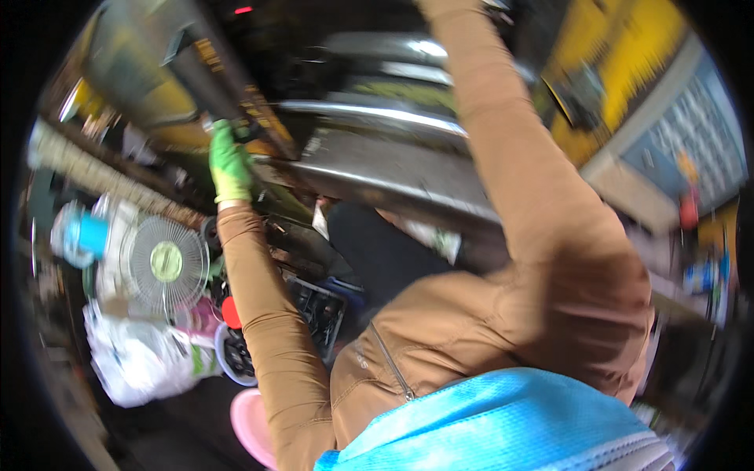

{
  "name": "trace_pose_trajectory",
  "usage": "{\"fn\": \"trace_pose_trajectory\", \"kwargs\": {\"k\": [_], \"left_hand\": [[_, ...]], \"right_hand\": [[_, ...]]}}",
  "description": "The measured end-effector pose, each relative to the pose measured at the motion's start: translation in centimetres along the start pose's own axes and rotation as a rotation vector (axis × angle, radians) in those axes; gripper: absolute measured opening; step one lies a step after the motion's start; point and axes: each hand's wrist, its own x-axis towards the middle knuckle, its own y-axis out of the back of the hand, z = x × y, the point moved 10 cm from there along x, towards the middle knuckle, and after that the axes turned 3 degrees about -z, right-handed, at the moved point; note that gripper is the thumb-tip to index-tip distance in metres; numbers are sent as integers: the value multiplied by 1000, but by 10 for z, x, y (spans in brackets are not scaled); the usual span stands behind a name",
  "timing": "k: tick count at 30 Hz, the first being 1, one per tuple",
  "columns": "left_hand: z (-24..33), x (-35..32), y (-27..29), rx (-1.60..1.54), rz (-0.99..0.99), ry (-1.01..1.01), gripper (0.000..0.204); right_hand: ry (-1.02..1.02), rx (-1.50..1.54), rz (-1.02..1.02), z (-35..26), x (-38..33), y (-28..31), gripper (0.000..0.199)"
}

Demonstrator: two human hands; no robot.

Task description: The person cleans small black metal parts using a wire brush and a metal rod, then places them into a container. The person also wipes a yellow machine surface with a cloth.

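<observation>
My left hand, in a green glove that turns yellow at the wrist, reaches up to the lower end of a dark panel with yellow markings on a machine. Its fingers are blurred beside a small shiny part, and I cannot tell whether they grip it. My right arm, in a brown sleeve, stretches far forward over the machine's metal ledge. The right hand lies beyond the top edge of the picture. Between my arms runs a bright metal bar, with the dark inside of the machine behind it.
Yellow machine panels rise on the far right, near a grey-blue board. To my left are a round fan, white plastic bags, a blue container and a pink basin. A dark crate sits low beside my left forearm.
</observation>
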Motion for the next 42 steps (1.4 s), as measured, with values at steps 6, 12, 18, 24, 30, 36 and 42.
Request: {"fn": "trace_pose_trajectory", "kwargs": {"k": [6, 12, 18, 24, 30, 36, 42], "left_hand": [[-7, -25, -34, -103, -110, 54, 39], [-5, -51, -55, -96, -182, 115, 41], [7, -82, -83, -162, -299, 63, 35], [6, -106, -87, -190, -372, 84, 26], [41, -165, -138, -8, -634, -389, 31], [53, -216, -192, -216, -586, -63, 29], [99, -268, -173, -66, -597, -151, 41]], "right_hand": [[465, 257, -310, -81, -168, 149, 46], [-148, 36, -1543, -8, -310, 240, 33], [-534, -1494, -875, 155, -220, 548, 26], [-525, -1674, -375, 202, -211, 609, 26], [533, -1294, 473, -10, -184, 525, 44], [892, -69, 220, -135, -234, 342, 63], [657, -323, 89, -173, -228, 225, 106]]}}
